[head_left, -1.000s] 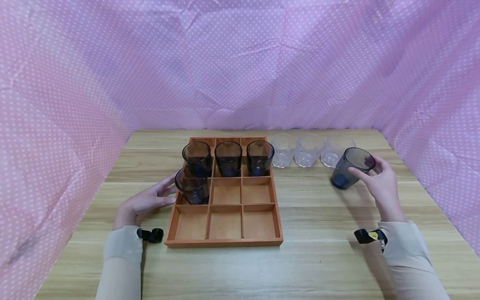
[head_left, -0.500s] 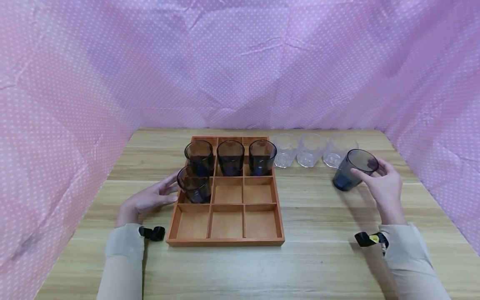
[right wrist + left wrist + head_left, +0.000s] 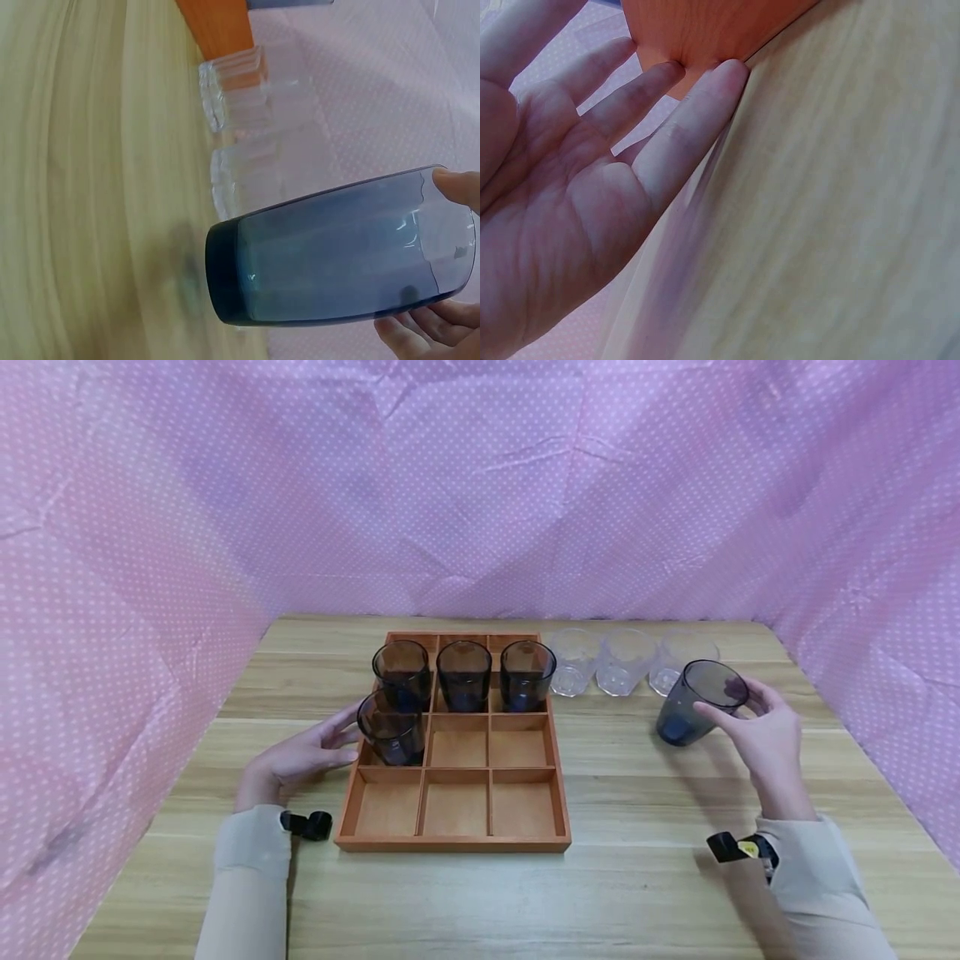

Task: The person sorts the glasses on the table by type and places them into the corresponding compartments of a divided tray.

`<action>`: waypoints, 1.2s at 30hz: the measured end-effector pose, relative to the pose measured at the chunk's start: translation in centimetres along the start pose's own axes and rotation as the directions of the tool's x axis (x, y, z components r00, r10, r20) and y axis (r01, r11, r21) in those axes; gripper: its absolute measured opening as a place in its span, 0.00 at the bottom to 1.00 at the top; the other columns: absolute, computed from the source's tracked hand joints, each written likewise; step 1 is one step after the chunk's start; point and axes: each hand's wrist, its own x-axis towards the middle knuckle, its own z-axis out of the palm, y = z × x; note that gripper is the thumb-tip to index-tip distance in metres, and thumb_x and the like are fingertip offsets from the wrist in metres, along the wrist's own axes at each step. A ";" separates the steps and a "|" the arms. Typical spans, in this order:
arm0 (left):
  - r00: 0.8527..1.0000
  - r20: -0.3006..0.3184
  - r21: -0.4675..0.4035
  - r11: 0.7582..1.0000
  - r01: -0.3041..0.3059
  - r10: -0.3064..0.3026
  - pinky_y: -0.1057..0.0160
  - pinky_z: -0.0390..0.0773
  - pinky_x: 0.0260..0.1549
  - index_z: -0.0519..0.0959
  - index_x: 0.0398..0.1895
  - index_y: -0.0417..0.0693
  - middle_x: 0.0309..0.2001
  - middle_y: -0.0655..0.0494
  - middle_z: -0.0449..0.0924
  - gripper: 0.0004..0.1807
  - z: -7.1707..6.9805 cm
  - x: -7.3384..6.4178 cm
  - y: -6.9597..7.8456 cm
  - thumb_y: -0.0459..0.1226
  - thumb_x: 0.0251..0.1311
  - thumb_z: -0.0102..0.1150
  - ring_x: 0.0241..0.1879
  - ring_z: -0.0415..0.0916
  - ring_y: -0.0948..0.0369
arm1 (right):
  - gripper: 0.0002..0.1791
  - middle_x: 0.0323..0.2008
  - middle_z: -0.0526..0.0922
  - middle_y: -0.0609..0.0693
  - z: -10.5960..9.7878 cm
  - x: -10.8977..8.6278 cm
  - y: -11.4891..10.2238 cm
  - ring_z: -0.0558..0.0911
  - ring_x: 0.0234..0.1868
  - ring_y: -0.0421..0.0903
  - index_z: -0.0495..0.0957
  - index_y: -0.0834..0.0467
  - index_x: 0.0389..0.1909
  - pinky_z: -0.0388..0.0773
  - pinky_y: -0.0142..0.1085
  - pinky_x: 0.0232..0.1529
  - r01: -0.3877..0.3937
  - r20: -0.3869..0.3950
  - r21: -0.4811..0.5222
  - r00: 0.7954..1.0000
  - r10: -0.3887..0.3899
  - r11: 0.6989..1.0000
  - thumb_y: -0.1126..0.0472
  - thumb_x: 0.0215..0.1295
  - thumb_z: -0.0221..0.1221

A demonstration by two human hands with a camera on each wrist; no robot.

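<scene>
My right hand (image 3: pixel 772 739) grips a dark smoky drinking glass (image 3: pixel 688 710) near its rim, thumb on one side and fingers on the other. That glass leans, base to the left; in the right wrist view its tinted wall (image 3: pixel 330 259) shows nothing inside. A wooden compartment tray (image 3: pixel 453 843) lies left of centre. Three dark glasses, among them a middle one (image 3: pixel 464 681), fill its second row from the back; another dark glass (image 3: pixel 392 735) stands tilted in the left compartment in front. My left hand (image 3: pixel 303 753) touches the tray's left side with extended fingertips (image 3: pixel 727 79).
Three clear glasses stand in a row right of the tray's back corner: a left one (image 3: pixel 573 664), a middle one (image 3: pixel 625 664) and a right one (image 3: pixel 675 672). A pink dotted cloth (image 3: pixel 480 510) hangs behind the wooden table (image 3: pixel 622 877) and at its sides.
The smoky glass in my right hand shifts slightly right, then back left and a little nearer to me. My left hand stays at the tray's side; the whole view drifts slightly.
</scene>
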 end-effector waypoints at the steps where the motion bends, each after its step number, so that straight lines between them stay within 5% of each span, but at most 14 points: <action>1: 1.000 -0.001 0.004 1.000 0.001 -0.001 0.54 0.62 0.67 0.33 0.78 0.55 0.79 0.48 0.28 0.47 0.0 0.0 0.0 0.37 0.68 0.54 0.76 0.37 0.39 | 0.44 0.41 0.73 0.24 0.1 -0.2 -0.2 0.72 0.55 0.27 0.66 0.56 0.68 0.69 0.10 0.42 0.010 0.007 0.001 1.000 -0.010 1.000 0.58 0.49 0.74; 4: 1.000 -0.002 0.012 1.000 0.005 -0.005 0.59 0.65 0.65 0.32 0.78 0.56 0.79 0.49 0.28 0.47 -0.1 0.0 -0.1 0.38 0.68 0.54 0.76 0.37 0.38 | 0.44 0.41 0.74 0.24 0.3 -0.8 -0.6 0.72 0.56 0.28 0.65 0.57 0.69 0.69 0.11 0.42 0.033 0.029 0.002 0.999 -0.033 0.999 0.59 0.49 0.74; 12: 1.000 -0.013 0.007 1.000 0.017 -0.017 0.39 0.56 0.67 0.33 0.78 0.56 0.79 0.48 0.28 0.48 0.0 -0.1 -0.1 0.38 0.68 0.55 0.76 0.37 0.37 | 0.43 0.43 0.75 0.25 1.2 -2.4 -1.7 0.73 0.56 0.27 0.67 0.58 0.67 0.71 0.11 0.44 0.097 0.083 0.010 0.992 -0.098 0.995 0.60 0.49 0.74; 18: 1.000 -0.010 -0.005 1.000 0.019 -0.019 0.39 0.55 0.67 0.33 0.78 0.57 0.79 0.48 0.29 0.48 -0.1 -0.1 -0.1 0.38 0.68 0.55 0.76 0.36 0.38 | 0.40 0.44 0.76 0.27 2.2 -3.4 -2.6 0.74 0.51 0.23 0.69 0.60 0.65 0.72 0.12 0.45 0.168 0.110 0.033 0.979 -0.170 0.985 0.63 0.48 0.74; 21: 1.000 -0.011 -0.001 1.000 0.020 -0.020 0.45 0.60 0.67 0.33 0.78 0.58 0.79 0.48 0.29 0.48 -0.2 -0.2 -0.1 0.38 0.68 0.55 0.76 0.37 0.38 | 0.41 0.45 0.76 0.27 2.6 -3.8 -3.0 0.73 0.52 0.23 0.69 0.60 0.65 0.72 0.13 0.46 0.188 0.129 0.001 0.974 -0.186 0.982 0.62 0.49 0.74; 27: 1.000 -0.005 -0.026 1.000 0.001 -0.001 0.76 0.67 0.56 0.33 0.78 0.55 0.79 0.47 0.29 0.48 -0.3 -0.1 -0.2 0.37 0.67 0.55 0.76 0.36 0.38 | 0.43 0.51 0.76 0.34 3.3 -4.5 -3.7 0.72 0.56 0.26 0.66 0.60 0.68 0.72 0.14 0.48 0.190 0.179 -0.036 0.967 -0.180 0.981 0.59 0.50 0.73; 36: 0.999 0.013 -0.069 0.997 -0.033 0.034 0.79 0.67 0.54 0.33 0.78 0.53 0.79 0.46 0.30 0.47 -0.4 0.2 -0.2 0.35 0.68 0.54 0.76 0.35 0.38 | 0.44 0.61 0.76 0.48 4.4 -5.3 -4.3 0.73 0.59 0.30 0.65 0.58 0.69 0.72 0.15 0.49 0.206 0.209 -0.056 0.959 -0.191 0.977 0.57 0.50 0.74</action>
